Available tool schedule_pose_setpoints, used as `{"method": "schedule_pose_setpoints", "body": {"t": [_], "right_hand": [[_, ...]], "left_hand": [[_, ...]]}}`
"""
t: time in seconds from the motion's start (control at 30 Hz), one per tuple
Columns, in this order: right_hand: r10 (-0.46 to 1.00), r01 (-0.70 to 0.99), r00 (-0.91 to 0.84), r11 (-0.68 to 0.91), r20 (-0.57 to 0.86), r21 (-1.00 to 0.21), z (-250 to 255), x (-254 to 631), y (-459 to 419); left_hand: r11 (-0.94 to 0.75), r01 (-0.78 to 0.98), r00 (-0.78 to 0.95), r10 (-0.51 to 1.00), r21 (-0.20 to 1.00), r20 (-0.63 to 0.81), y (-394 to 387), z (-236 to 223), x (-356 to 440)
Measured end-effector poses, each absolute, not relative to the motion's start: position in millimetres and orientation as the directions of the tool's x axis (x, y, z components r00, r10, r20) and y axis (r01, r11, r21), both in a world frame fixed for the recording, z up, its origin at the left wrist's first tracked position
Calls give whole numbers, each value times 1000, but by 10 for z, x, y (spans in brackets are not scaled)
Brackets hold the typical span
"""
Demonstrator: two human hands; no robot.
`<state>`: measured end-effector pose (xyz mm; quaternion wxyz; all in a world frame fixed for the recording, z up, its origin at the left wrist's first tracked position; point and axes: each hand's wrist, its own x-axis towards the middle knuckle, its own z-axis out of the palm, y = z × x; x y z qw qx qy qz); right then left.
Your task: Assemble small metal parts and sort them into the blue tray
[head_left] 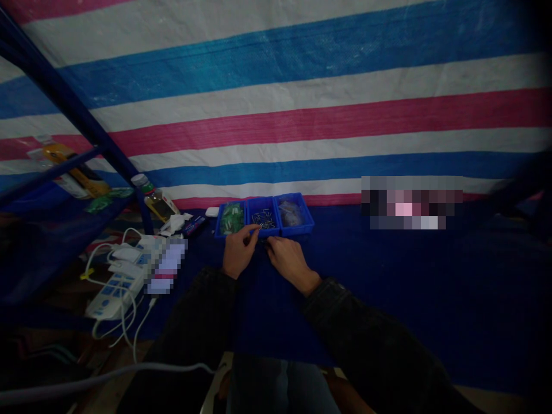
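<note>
My left hand [238, 253] is at the front edge of the middle blue bin [262, 233], thumb and forefinger pinched together. Whatever sits between those fingertips is too small to make out. Just to its right, my right hand [290, 259] is curled with its fingertips closed near a small dark spot; what they hold is unclear. Thin metal pieces [262, 218], like pins or screws, lie loose in the middle bin. The left bin holds green pieces [232, 218] in clear plastic. In the right bin are translucent whitish pieces or bags [291, 213].
A blue-covered table [379, 287] spreads under the bins. At left are a power strip [114, 293] with white cables, a blurred-out phone [167, 267], crumpled tissue [175, 223] and a bottle [155, 198]. A blue metal frame [86, 123] and a striped tarp [276, 126] stand around.
</note>
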<state>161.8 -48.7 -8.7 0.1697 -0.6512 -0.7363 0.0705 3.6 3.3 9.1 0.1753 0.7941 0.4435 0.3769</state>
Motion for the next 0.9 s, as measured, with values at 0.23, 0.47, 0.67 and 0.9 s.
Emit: {"method": "schedule_pose_setpoints", "body": {"t": [0.23, 0.47, 0.67, 0.9], "right_hand": [[985, 932, -114, 152, 132, -329, -78, 1598, -474], [984, 946, -130, 161, 124, -283, -80, 1542, -439], [984, 956, -147, 167, 99, -242, -54, 1521, -463], [984, 953, -140, 164, 107, -255, -29, 1526, -474]], "left_hand": [[-560, 572, 341, 827, 600, 448, 46, 88, 24], [-562, 569, 346, 826, 601, 445, 53, 69, 28], [-580, 547, 380, 814, 604, 439, 56, 56, 19], [-581, 541, 395, 814, 608, 426, 53, 44, 15]]}}
